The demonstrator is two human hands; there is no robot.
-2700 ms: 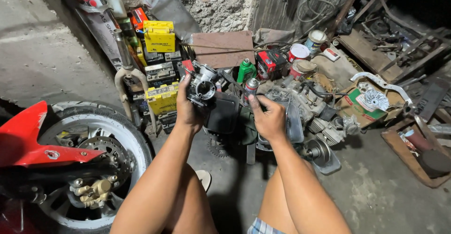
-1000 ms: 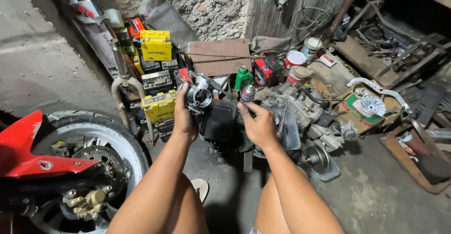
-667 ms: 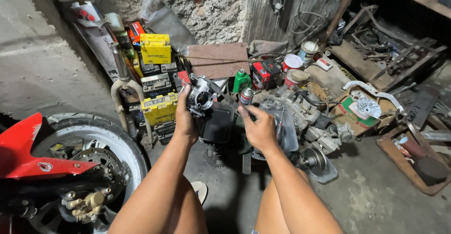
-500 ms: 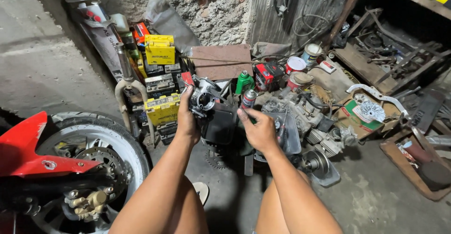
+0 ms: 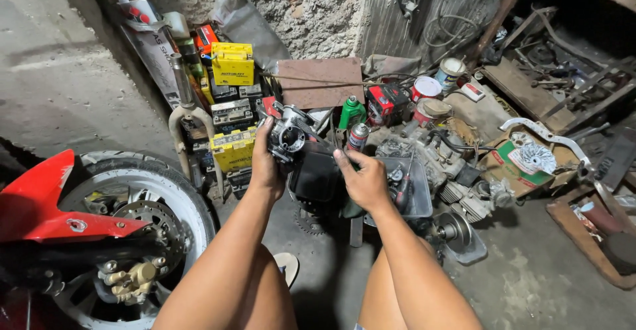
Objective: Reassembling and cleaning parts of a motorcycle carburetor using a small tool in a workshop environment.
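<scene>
Dim workshop under soft, even light that falls from the near left, brightest on the concrete floor [image 5: 59, 85] at far left. The far right recess sinks into deep shadow. Focus is sharp throughout, without motion blur. Mild wide-angle bending shows at the edges. Faint sheen marks the red fender [image 5: 40, 201].

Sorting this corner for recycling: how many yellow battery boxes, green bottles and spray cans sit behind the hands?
Yellow battery boxes: 2, upper and lower
Green bottle: 1
Spray can: 1
Total: 4

The left hand holds a carburetor; the right hand is beside it.
</scene>
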